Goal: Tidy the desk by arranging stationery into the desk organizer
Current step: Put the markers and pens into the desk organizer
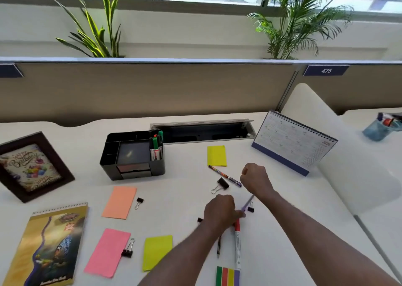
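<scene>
Desk organizer point(132, 155), black, stood left of centre on the white desk point(185, 201), with green markers point(156, 146) upright in its right-hand compartment. On my feed the rest of the stationery lay loose across the desk. A yellow note point(216, 155) sat right of the organizer, and an orange note point(119, 202), a pink note point(107, 252) and a lime note point(157, 252) lay toward the lower left.

I saw the left hand point(219, 209) just below centre, pinching a blurred purple pen point(248, 203) that stuck out up and to the right, beside a small binder clip point(250, 208). A red-capped marker point(237, 242) and a thin dark pen point(219, 246) lay just below that hand.

The right hand point(254, 179) was above it, fingers curled into a fist at the blue end of a patterned pen point(225, 175). I could not tell whether it gripped anything. A large binder clip point(220, 185) lay just below that pen.

A desk calendar point(293, 142) stood at right and a picture frame point(32, 166) at far left.
</scene>
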The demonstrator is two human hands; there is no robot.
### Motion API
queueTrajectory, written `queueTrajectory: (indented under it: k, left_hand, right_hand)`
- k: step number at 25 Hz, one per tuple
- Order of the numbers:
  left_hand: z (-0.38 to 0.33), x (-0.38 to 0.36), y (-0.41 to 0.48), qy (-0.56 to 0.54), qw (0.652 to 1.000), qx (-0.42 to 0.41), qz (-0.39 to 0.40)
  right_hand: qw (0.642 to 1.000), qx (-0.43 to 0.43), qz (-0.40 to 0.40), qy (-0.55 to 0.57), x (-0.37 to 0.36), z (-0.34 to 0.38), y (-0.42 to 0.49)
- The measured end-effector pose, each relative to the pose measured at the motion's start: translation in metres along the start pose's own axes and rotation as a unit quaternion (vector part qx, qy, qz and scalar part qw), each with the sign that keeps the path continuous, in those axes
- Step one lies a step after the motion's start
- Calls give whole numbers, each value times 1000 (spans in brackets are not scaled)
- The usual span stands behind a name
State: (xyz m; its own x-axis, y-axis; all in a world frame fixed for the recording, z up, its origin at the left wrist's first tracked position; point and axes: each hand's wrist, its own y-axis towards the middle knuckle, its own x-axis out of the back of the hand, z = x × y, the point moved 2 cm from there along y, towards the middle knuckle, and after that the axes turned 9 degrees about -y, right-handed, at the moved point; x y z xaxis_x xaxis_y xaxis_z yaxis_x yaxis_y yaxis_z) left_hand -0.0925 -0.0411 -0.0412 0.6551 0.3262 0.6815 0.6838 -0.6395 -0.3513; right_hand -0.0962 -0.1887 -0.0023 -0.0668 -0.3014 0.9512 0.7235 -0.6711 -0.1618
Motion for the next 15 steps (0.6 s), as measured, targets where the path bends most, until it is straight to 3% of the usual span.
queueTrajectory:
  k: [9,13,15]
  left_hand:
    - [-20,-34,-17,81,996,-3,-40]
    - [-22,-31,-15,8,998,56,-8]
    - [-16,-17,-5,-63,993,94,21]
  right_hand:
    - [1000,-10,14,25,-3,-31,-8]
    - [999,0,20,31,-4,-23,-9]
    - [995,14,52,85,-1,-15,-11]
